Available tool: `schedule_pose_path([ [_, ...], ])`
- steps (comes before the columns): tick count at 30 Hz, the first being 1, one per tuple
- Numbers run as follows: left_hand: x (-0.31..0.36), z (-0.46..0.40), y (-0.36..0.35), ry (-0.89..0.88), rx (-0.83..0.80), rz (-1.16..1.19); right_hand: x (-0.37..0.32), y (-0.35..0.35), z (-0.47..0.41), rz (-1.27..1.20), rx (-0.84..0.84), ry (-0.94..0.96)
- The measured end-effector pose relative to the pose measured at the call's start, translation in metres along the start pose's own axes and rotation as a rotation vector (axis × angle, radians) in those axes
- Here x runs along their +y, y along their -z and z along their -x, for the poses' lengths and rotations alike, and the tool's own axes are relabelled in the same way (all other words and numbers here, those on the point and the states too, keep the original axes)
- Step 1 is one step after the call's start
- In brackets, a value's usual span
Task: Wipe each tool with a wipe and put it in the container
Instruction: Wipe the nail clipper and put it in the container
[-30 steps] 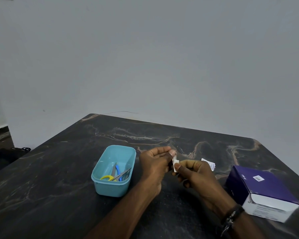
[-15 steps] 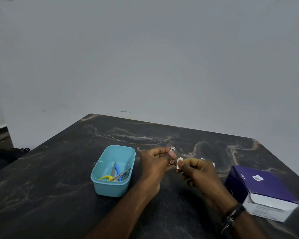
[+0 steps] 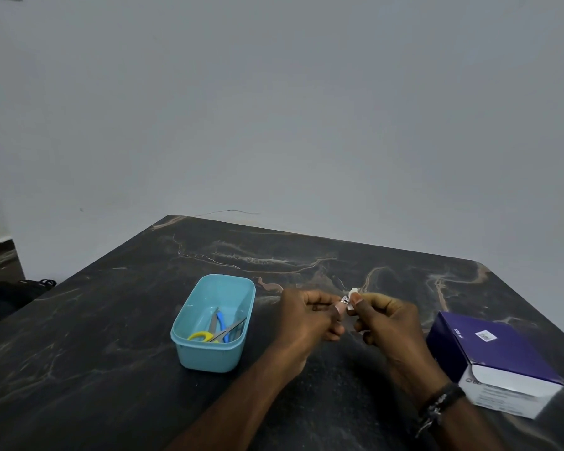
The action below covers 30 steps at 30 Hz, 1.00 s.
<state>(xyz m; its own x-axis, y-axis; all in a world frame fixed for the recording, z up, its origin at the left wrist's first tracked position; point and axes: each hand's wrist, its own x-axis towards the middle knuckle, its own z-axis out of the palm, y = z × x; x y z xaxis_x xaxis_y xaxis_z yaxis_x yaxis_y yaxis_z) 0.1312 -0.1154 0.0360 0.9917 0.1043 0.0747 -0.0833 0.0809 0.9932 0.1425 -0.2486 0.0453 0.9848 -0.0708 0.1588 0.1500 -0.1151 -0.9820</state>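
My left hand [image 3: 310, 320] pinches a small metal tool [image 3: 343, 301], most of it hidden in my fingers. Against its shiny tip my right hand [image 3: 383, 320] pinches a small white wipe [image 3: 352, 296]. Both hands hover over the dark marble table [image 3: 111, 336], just right of the light blue container [image 3: 189, 349]. Inside the container lie yellow-handled scissors [image 3: 205, 336], a blue-handled tool [image 3: 223, 323] and a metal tool.
A purple and white box [image 3: 498, 362] stands at the right, close to my right wrist. The table's far edge meets a plain grey wall. A dark bag [image 3: 10, 294] lies on the floor at the left.
My hands have shifted slightly right and away. The tool's metal tip has emerged from my left fingers, and the wipe now sits against it. The white packet behind my right hand is now hidden.
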Motion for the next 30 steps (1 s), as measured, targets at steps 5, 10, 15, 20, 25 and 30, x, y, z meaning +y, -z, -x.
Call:
schedule_pose_path([
  [5, 0.001, -0.003, 0.002, 0.008, 0.021, 0.005, 0.002, 0.000, -0.001, -0.008, 0.024, 0.016],
  [10, 0.000, -0.006, 0.005, 0.007, 0.097, 0.025, 0.000, 0.004, -0.002, -0.040, 0.105, 0.087],
  [15, 0.000, -0.002, 0.003, -0.030, 0.086, -0.083, 0.001, 0.003, -0.002, 0.063, 0.094, 0.170],
  [20, -0.001, -0.004, 0.004, -0.070, 0.094, -0.137, 0.006, 0.002, -0.004, 0.307, -0.033, 0.264],
  [25, 0.000, -0.007, 0.006, -0.068, 0.190, -0.063, 0.011, 0.001, -0.006, 0.366, -0.150, 0.220],
  [30, -0.001, -0.006, 0.005, -0.060, 0.179, -0.078, 0.010, 0.001, -0.005, 0.293, -0.154, 0.195],
])
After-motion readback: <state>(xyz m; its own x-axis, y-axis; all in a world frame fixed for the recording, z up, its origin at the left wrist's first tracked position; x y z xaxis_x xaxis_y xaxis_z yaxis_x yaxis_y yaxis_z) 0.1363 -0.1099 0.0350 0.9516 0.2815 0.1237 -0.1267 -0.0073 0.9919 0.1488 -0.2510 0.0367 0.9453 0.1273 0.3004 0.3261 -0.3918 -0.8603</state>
